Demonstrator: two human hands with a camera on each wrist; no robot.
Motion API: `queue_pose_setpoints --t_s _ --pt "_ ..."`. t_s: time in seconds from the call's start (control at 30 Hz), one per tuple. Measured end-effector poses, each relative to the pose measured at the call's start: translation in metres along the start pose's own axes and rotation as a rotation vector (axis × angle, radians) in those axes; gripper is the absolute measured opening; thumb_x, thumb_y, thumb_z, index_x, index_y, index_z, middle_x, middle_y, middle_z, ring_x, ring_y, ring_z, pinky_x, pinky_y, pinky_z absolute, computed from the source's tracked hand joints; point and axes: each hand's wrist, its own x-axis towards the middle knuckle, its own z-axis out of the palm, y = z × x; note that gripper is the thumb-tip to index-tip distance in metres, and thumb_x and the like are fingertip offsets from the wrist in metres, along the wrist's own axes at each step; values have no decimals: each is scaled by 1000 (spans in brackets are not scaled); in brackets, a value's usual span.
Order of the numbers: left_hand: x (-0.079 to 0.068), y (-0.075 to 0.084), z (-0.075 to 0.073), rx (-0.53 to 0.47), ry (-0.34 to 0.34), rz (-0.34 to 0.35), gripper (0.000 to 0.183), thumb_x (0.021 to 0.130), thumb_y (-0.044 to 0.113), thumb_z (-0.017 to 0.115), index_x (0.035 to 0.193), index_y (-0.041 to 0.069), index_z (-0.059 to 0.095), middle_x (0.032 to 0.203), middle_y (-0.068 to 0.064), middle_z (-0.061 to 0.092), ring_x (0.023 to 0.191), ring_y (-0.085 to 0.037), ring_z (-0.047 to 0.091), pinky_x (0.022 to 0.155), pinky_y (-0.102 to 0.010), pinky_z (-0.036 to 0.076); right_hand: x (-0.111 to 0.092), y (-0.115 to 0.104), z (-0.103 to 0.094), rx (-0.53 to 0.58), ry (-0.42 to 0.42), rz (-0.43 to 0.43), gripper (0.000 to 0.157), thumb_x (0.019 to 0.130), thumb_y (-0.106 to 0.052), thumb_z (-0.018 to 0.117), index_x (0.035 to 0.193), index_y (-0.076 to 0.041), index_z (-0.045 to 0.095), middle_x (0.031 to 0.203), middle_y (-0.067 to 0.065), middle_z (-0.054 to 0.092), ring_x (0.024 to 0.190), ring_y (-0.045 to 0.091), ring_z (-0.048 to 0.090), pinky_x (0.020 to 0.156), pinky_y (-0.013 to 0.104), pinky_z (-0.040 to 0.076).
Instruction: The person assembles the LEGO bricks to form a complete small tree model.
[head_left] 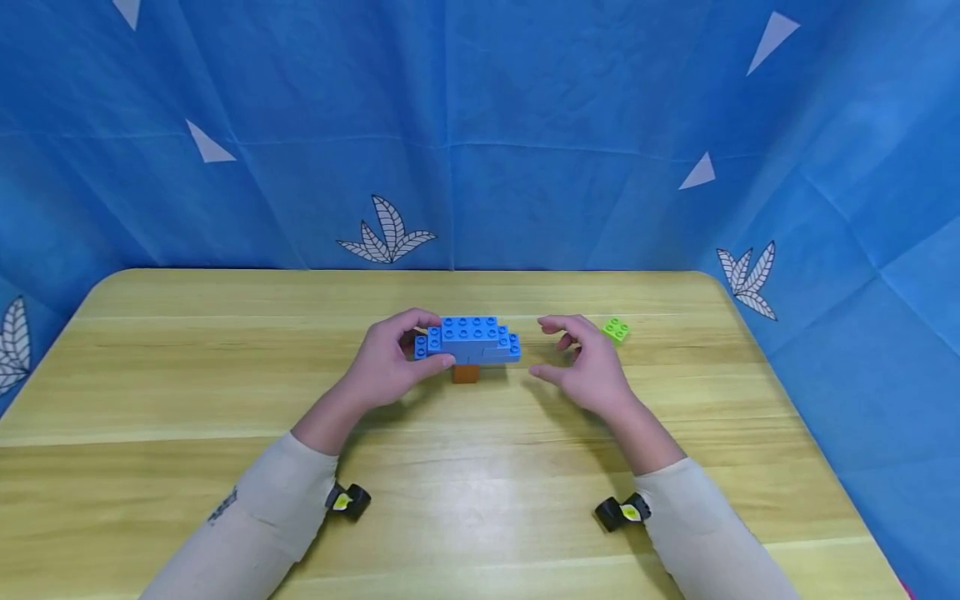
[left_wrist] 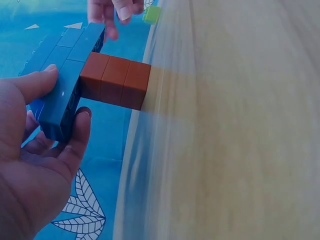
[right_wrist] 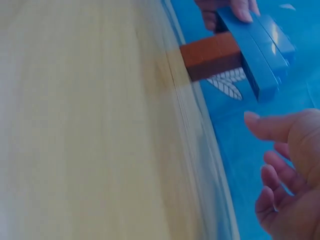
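A toy-brick model stands on the table, its stepped blue brick top [head_left: 469, 335] resting on a narrow stack of brown bricks [head_left: 466, 374]. Three brown bricks make up that stack in the left wrist view. My left hand [head_left: 388, 360] grips the left end of the blue layers, thumb on the near side and fingers round the far side. To the right of the model, my right hand [head_left: 587, 367] is held apart from it, fingers loosely bent and thumb spread, with nothing between them. A lime green brick [head_left: 616, 331] lies just beyond that hand.
The wooden table [head_left: 480, 500] has rounded far corners. Behind it and along the right side hangs a blue cloth [head_left: 480, 133] with white triangles and leaf prints. Each sleeved wrist carries a small black camera [head_left: 352, 502].
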Motion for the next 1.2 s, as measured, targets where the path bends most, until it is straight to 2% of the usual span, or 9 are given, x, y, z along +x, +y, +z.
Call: queue_pose_setpoints --t_s 0.13,0.23,0.4,0.57,0.7,0.97,1.2 --pt "-1 2 0 12 0 -14 43 85 17 82 122 9 63 116 -8 63 90 -27 57 74 -37 50 -3 13 -10 -59 159 14 48 77 -4 86 122 -7 68 112 13 65 86 26 56 72 38 44" --pt "-2 2 -1 6 -5 -21 43 86 18 82 123 9 63 118 -9 62 92 -27 58 76 -38 51 -4 23 -18 -94 282 23 41 77 -3 86 115 -5 71 107 14 65 82 24 57 70 33 44" --pt "-3 1 -1 5 -5 -24 44 86 19 82 125 10 64 122 -9 62 95 -28 60 81 -39 53 -4 36 -31 -158 396 110 41 78 -5 86 116 -2 70 109 15 62 82 27 57 70 33 43" --pt "-2 -1 -2 28 4 -29 46 86 21 82 127 12 64 124 -7 61 97 -28 60 82 -39 53 -4 48 -41 -213 397 233 46 81 -9 84 123 -2 67 117 14 59 86 30 56 72 37 42" --pt "-1 -1 -2 31 3 -22 46 87 22 81 127 12 64 125 -7 61 98 -28 60 83 -39 53 -4 55 -46 -233 362 287 51 82 -15 83 128 -3 64 122 14 58 87 29 57 74 39 43" --pt "-1 -2 -2 37 2 -26 44 88 22 80 127 14 64 123 -3 61 98 -27 59 83 -39 53 -1 59 -45 -254 292 338 49 88 -22 78 130 -2 62 122 18 58 89 30 59 76 41 46" --pt "0 -1 -1 33 9 -7 45 87 23 81 128 12 64 124 -5 61 98 -26 58 83 -39 52 4 59 -43 -270 282 339 40 91 -21 75 126 -3 66 115 18 63 85 29 59 73 40 44"
